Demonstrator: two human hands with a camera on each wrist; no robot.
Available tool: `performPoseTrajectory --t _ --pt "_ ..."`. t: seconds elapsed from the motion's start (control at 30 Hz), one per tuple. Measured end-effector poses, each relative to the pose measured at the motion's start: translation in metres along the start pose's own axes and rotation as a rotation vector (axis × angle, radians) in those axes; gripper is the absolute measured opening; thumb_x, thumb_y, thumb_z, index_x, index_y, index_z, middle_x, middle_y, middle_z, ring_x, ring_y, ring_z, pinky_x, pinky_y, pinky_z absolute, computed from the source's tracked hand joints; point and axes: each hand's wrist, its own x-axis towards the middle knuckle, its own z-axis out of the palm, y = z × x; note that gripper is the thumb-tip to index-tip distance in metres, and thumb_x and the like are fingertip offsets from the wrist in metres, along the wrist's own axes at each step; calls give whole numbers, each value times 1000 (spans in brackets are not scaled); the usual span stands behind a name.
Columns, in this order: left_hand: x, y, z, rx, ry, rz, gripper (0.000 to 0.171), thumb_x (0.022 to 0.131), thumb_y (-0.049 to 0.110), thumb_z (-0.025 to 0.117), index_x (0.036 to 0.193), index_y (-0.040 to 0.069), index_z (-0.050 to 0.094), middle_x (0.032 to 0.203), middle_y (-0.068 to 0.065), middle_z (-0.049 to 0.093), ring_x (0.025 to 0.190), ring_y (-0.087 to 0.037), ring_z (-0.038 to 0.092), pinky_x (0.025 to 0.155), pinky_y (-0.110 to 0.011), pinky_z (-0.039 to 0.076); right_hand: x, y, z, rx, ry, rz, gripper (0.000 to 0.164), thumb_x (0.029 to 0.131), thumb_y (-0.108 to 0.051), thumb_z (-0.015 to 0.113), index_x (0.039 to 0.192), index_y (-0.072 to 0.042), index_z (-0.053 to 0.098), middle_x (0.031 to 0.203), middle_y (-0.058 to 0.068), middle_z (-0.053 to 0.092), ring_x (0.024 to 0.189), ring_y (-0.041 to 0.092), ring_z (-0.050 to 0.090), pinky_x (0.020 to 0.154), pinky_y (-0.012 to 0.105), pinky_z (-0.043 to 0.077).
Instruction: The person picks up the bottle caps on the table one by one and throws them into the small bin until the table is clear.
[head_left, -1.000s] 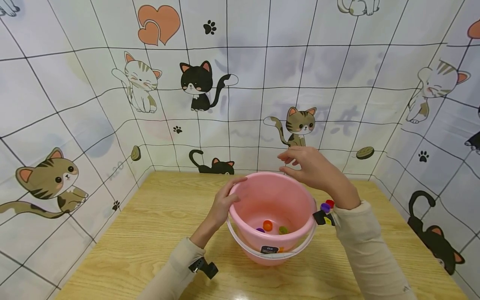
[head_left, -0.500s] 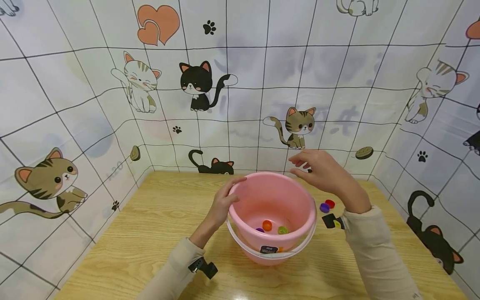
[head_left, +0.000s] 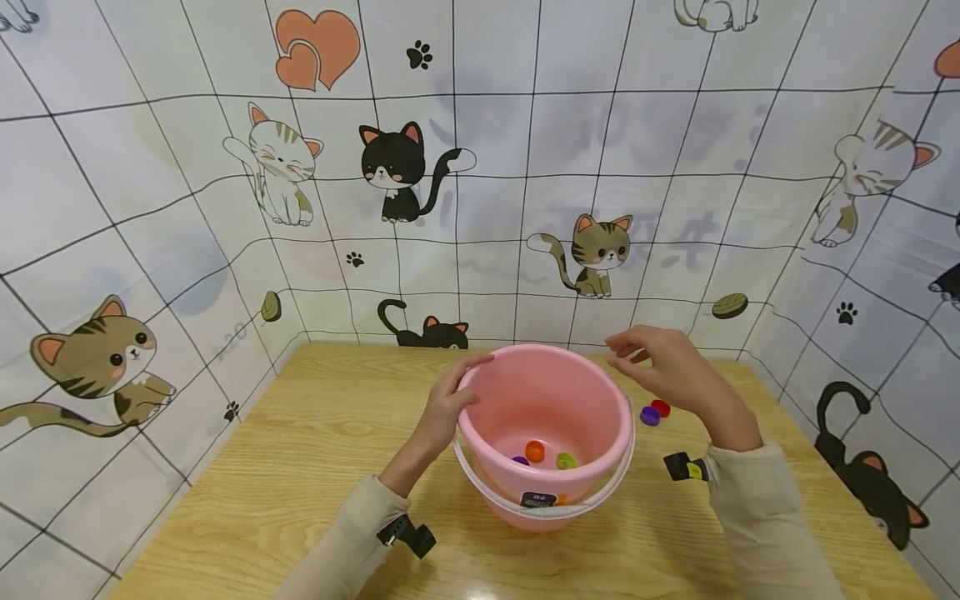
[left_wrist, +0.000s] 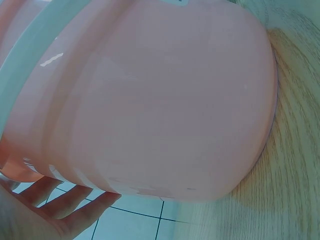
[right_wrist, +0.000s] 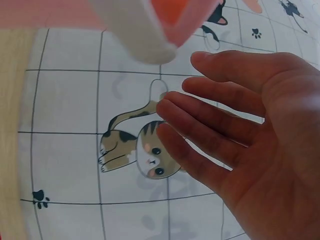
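A pink bucket (head_left: pixel 546 487) with a white handle (head_left: pixel 525 508) stands on the table. My left hand (head_left: pixel 442 408) grips its left rim, thumb over the edge and fingers along the outer wall; the left wrist view shows the fingers (left_wrist: pixel 82 205) against the bucket side. Inside lie an orange cap (head_left: pixel 535 452), a green cap (head_left: pixel 566 461) and a partly hidden purple cap (head_left: pixel 521 460). My right hand (head_left: pixel 667 367) hovers right of the bucket's far rim, holding nothing, its fingers loosely bent. Below it on the table are a purple cap (head_left: pixel 650 416) and a red cap (head_left: pixel 661 408).
The wooden table (head_left: pixel 337 417) reaches back to a white cloth wall (head_left: pixel 487 275) printed with cats and grid lines. Similar cloth stands at the left and right sides. A small dark wrist camera (head_left: pixel 408 535) sits on the left sleeve, another (head_left: pixel 684 467) on the right.
My right hand has moved right and down, away from above the bucket's far rim. The left hand and the bucket have stayed in place.
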Motion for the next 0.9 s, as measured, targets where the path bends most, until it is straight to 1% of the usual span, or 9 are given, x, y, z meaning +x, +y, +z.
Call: performPoseTrajectory --t 0.17,0.4,0.63,0.83,0.9 --pt "0 1 0 -3 -10 5 56 81 -1 45 134 13 54 137 -12 53 115 -38 55 86 -54 52 -9 19 10 16 11 22 28 92 -23 63 114 -7 67 109 9 70 93 23 67 77 42 57" --pt "1 1 1 9 6 10 57 79 2 46 134 15 54 137 -9 53 114 -35 56 86 -53 53 -14 45 30 11 17 42 26 90 -18 64 111 -4 68 105 12 70 92 25 68 77 43 58" --pt "2 0 2 22 13 20 57 79 2 46 134 15 55 136 -7 54 113 -34 56 84 -54 53 -23 67 52 55 -2 93 26 90 -16 64 110 0 68 108 18 69 94 30 67 74 39 58" --pt "1 -2 2 19 2 10 56 80 2 46 134 15 54 137 -8 53 115 -35 55 86 -56 52 -33 85 68 39 -2 129 25 90 -14 63 109 2 69 110 20 68 93 35 68 71 40 58" --pt "0 -2 1 10 -1 7 56 81 1 45 135 14 53 137 -9 53 115 -36 55 87 -57 51 -36 90 73 35 2 149 26 89 -15 63 108 2 69 110 21 67 94 37 67 72 41 58"
